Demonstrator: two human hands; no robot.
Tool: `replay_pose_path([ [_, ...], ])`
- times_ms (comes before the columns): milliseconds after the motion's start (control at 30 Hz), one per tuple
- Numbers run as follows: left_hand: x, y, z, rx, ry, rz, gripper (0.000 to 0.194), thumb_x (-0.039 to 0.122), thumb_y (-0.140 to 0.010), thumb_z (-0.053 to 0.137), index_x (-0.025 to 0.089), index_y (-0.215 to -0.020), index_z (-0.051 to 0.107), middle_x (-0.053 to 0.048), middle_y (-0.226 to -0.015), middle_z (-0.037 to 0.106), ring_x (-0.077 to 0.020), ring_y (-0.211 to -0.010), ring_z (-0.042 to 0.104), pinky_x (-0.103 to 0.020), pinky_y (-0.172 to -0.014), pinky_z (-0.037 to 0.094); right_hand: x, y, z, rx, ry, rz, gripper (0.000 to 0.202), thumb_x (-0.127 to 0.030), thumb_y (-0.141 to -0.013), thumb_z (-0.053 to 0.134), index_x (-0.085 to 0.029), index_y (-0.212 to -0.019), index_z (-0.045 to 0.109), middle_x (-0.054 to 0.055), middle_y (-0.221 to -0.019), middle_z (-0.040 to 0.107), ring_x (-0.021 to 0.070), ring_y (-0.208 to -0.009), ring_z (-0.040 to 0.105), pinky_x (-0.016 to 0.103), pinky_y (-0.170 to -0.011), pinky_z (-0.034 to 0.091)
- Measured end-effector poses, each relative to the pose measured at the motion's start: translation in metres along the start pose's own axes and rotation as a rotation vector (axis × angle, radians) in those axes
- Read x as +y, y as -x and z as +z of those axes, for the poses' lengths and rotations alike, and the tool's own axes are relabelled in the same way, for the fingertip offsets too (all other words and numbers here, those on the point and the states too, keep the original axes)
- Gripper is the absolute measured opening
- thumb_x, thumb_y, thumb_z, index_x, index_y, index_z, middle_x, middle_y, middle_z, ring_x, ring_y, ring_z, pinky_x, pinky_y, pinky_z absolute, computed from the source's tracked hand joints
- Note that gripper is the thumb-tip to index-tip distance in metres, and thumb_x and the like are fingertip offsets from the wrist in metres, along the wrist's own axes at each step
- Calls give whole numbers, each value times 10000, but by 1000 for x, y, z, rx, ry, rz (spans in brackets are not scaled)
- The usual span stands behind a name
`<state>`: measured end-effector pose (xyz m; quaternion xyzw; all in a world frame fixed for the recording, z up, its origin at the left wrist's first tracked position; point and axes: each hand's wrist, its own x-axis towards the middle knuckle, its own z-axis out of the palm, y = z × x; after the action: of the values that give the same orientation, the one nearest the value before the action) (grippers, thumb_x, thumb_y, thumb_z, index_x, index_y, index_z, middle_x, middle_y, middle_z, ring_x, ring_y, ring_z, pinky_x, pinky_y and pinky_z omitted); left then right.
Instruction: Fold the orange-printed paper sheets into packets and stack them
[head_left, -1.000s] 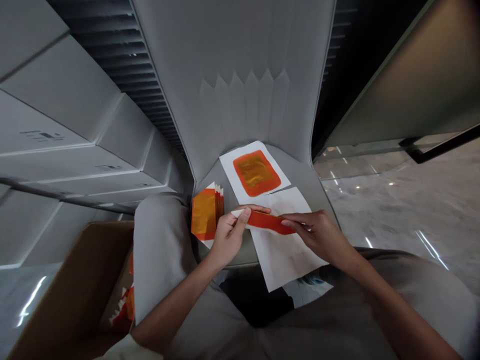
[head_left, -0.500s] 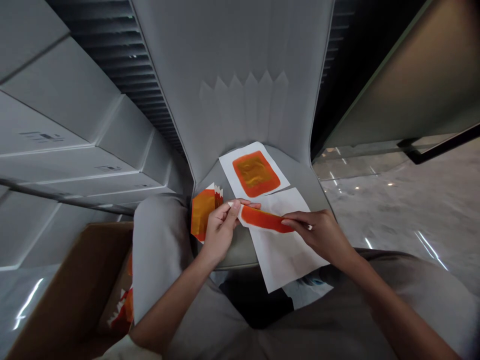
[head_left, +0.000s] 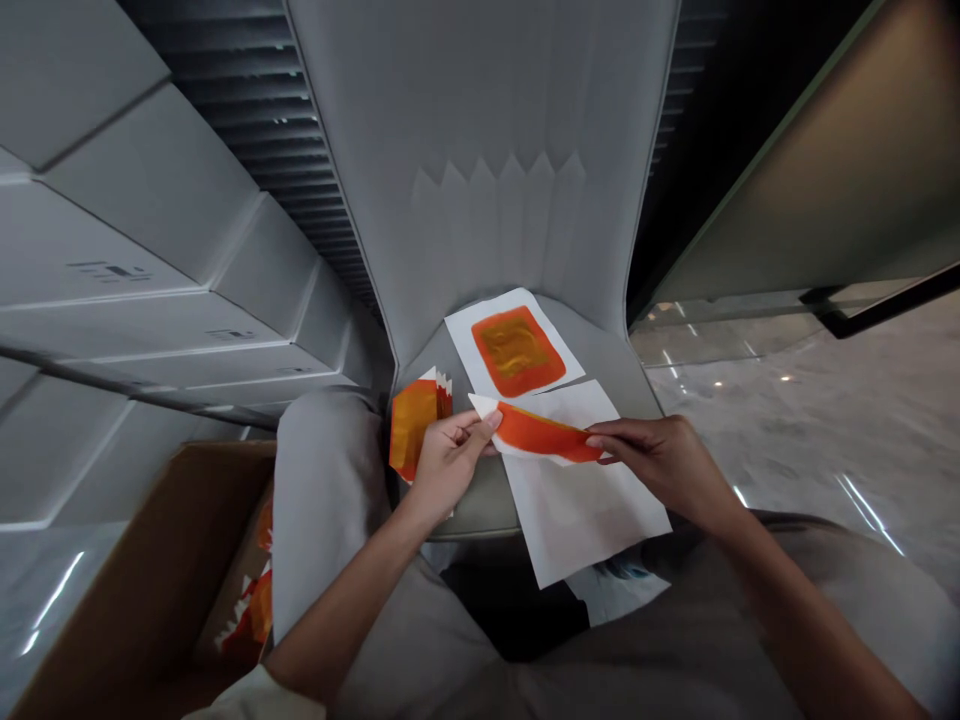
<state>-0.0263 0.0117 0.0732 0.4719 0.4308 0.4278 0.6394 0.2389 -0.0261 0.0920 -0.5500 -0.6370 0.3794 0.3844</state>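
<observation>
Between my hands is a folded paper sheet, orange with a white border. My left hand pinches its left end, thumb on top, near a white pointed corner. At the other end the fingertips of my right hand grip the sheet. Below it a plain white sheet lies on the chair seat and overhangs the front edge. Behind that lies a white sheet with an orange and gold square. Left of my left hand sits a stack of folded orange and gold papers with white jagged edges.
The grey chair stands in front of me, its seat between my knees. A cardboard box with orange papers inside is at lower left. White cartons are stacked on the left. A dark-framed panel stands at right.
The folded sheet is now tilted a little differently, with its white corner sticking up more at my left thumb. Both hands still hold it. The view has shifted slightly.
</observation>
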Motion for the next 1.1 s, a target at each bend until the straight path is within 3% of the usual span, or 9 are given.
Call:
replay_pose_path([
  [333, 0, -1, -6, 66, -35, 83, 326, 471, -908, 685, 161, -970, 766, -37, -855, 746, -154, -738, 683, -289, -742, 589, 3, -2, -7, -203, 41, -52, 263, -349, -952, 646, -281, -1186, 745, 12, -1110, 776, 233, -980, 753, 376, -872, 642],
  [467, 0, 3, -5, 97, -208, 164, 355, 468, -941, 636, 147, -830, 741, -4, -713, 697, -128, -641, 652, -238, -641, 553, 18, -14, -7, -293, 75, -109, 348, -374, -986, 578, -301, -1313, 672, 24, -1225, 735, 249, -1107, 708, 426, -995, 576],
  [567, -1, 11, -3, 177, -466, 458, 263, 344, -987, 590, 152, -912, 753, -17, -791, 748, -136, -688, 703, -236, -668, 573, 26, -27, -2, -145, -4, 16, 385, -459, -911, 677, -250, -1231, 713, 67, -1117, 772, 273, -1050, 728, 426, -936, 598],
  [667, 0, 19, -5, 46, -671, 921, 325, 153, -1012, 497, 171, -1303, 641, -84, -1218, 730, -199, -1102, 708, -352, -950, 593, 22, -36, 6, 67, -159, 248, 436, -574, -852, 711, -176, -1029, 726, 80, -817, 767, 237, -717, 747, 357, -682, 626],
  [700, 1, 21, -5, -25, -745, 1034, 397, 116, -1009, 480, 173, -1392, 567, -99, -1329, 673, -217, -1240, 638, -408, -1037, 558, 18, -37, 10, 40, -233, 314, 473, -620, -867, 668, -162, -975, 718, 82, -771, 749, 219, -645, 725, 336, -620, 607],
  [767, 3, 25, -6, -126, -921, 1161, 454, 93, -1001, 484, 161, -1449, 496, -115, -1441, 585, -244, -1402, 487, -493, -1139, 474, 8, -37, 20, -138, -399, 394, 564, -685, -914, 546, -147, -947, 715, 101, -785, 739, 204, -632, 703, 310, -575, 570],
  [867, 7, 31, -4, -167, -1128, 1225, 406, 103, -985, 531, 123, -1390, 547, -146, -1492, 526, -278, -1483, 356, -526, -1204, 381, -2, -34, 40, -323, -552, 416, 482, -610, -929, 587, -161, -1036, 725, 97, -894, 748, 191, -747, 699, 280, -630, 547],
  [967, 11, 34, -4, -187, -1237, 1203, 353, 138, -979, 568, 142, -1330, 604, -140, -1536, 476, -282, -1515, 286, -514, -1238, 315, -3, -35, 56, -308, -573, 397, 348, -463, -848, 755, -193, -1065, 731, 62, -956, 741, 176, -815, 678, 267, -694, 537],
  [1100, 22, 34, -29, -135, -1156, 1068, 403, 443, -972, 600, 217, -1305, 625, -99, -1555, 461, -284, -1514, 297, -547, -1236, 283, -4, -50, 67, -187, -548, 377, 298, -444, -802, 806, -190, -939, 731, 28, -890, 700, 133, -725, 619, 237, -628, 507],
])
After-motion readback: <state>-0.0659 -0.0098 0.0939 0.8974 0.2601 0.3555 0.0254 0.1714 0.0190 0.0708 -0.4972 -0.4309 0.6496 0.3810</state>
